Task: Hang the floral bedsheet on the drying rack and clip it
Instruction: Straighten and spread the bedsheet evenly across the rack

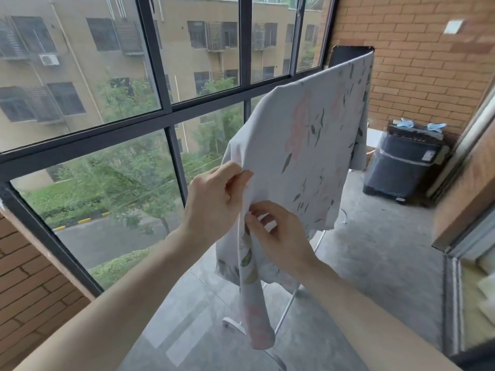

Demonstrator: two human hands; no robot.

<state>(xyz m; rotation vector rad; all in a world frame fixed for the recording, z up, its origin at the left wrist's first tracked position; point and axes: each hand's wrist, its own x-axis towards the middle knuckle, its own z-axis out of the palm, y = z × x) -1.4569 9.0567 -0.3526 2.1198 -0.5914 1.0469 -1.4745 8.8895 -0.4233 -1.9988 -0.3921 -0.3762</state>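
The floral bedsheet [308, 145], pale grey with pink flowers and green leaves, hangs over the top bar of the drying rack [351, 53], which runs away from me toward the brick wall. A loose corner of the sheet droops down near the rack's white foot [234, 325]. My left hand [214, 199] pinches the sheet's near edge between thumb and fingers. Just below it, my right hand [278, 234] grips the same edge with curled fingers. Two blue clips [420, 125] lie on the washing machine at the far right.
A dark washing machine [401, 167] stands against the brick wall [417, 57] at the back right. Tall windows [166, 103] with dark frames run along the left. A door frame [460, 199] juts in on the right. The concrete floor [375, 250] lies beyond the rack.
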